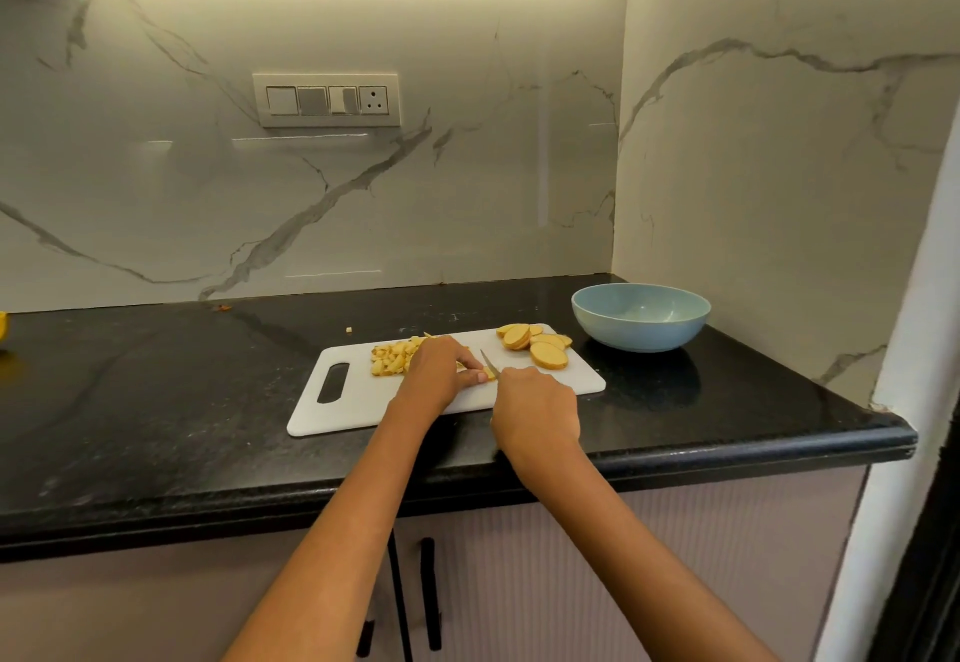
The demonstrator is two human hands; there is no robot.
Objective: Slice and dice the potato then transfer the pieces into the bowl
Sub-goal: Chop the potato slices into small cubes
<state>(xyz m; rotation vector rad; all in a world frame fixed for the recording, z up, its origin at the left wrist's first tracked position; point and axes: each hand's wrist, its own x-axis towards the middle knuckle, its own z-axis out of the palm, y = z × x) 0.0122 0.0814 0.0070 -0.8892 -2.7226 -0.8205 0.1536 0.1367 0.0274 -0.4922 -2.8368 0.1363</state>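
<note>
A white cutting board lies on the black counter. A heap of diced potato pieces sits at its back left, and several round potato slices lie at its back right. My left hand holds down a potato piece in the board's middle, fingers curled over it. My right hand grips a knife, whose blade points up beside my left fingertips. The handle is hidden in my fist. A light blue bowl stands to the right of the board; its visible inside shows nothing.
One stray potato bit lies on the black counter behind the board. A yellow object shows at the far left edge. Marble walls close the back and right. The counter's front edge runs just below my wrists.
</note>
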